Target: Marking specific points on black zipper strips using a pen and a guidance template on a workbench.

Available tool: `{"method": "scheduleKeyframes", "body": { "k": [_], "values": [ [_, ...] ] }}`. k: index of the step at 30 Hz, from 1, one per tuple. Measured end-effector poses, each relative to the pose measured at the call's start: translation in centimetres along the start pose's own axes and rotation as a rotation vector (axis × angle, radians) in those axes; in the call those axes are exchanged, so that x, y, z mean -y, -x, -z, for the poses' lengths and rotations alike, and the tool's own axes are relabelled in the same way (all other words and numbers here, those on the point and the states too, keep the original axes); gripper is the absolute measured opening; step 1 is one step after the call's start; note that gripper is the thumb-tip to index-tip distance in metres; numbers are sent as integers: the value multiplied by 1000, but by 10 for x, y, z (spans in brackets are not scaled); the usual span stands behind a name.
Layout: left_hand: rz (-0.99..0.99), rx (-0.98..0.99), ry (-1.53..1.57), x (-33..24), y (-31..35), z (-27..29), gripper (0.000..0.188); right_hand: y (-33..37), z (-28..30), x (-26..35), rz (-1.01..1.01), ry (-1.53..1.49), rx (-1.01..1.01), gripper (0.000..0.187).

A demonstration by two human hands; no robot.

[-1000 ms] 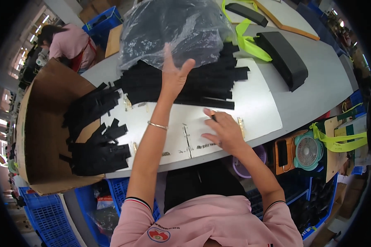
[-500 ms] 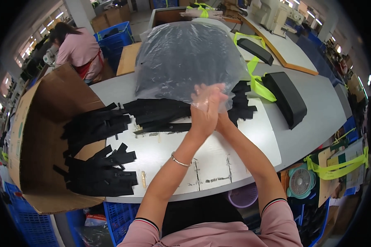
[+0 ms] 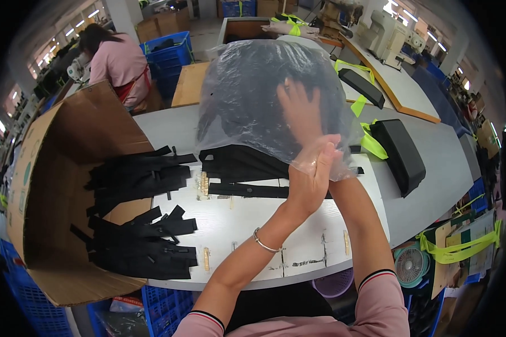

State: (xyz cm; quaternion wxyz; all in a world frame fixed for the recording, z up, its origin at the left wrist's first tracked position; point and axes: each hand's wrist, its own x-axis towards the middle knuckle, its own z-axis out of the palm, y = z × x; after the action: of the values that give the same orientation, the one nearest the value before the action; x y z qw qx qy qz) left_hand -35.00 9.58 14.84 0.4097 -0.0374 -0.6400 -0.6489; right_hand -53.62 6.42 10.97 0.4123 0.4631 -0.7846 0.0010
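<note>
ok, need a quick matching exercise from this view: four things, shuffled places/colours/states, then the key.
Column 1
1. Right hand
2. Left hand
3. Cardboard box
4. Small fan

Column 2
A. Teal, off to the person's right
B. Brown and open, with black strips at its opening
C. Fingers spread, seen through the clear plastic bag
D. At the bag's near edge, bracelet on its wrist

Pairs: 1-C, 2-D, 3-B, 4-A

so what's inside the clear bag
Through the bag, the right hand shows, with dark stuff around it. What that is can't be made out; the left hand covers part of the right forearm.
</note>
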Motion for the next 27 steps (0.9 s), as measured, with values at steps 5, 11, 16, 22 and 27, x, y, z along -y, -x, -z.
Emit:
{"method": "scheduleKeyframes", "body": {
  "k": [5,11,16,22,27],
  "values": [
    [-15,-9,-28,-2,-2,2,32,-22,-17,-11,-106,12,-40,64],
    [-41,1,-110,0,7,-7,45,2,-8,2,-25,-162,1,73],
    [56,201,-296,6,11,-2,38,15,30,8,-45,-477,178,89],
    [176,548,-417,-18,8,-4,45,38,70,-6,140,-605,287,97],
    [68,604,-369,-28,34,6,38,63,87,8,190,-670,370,93]
  ]
}}
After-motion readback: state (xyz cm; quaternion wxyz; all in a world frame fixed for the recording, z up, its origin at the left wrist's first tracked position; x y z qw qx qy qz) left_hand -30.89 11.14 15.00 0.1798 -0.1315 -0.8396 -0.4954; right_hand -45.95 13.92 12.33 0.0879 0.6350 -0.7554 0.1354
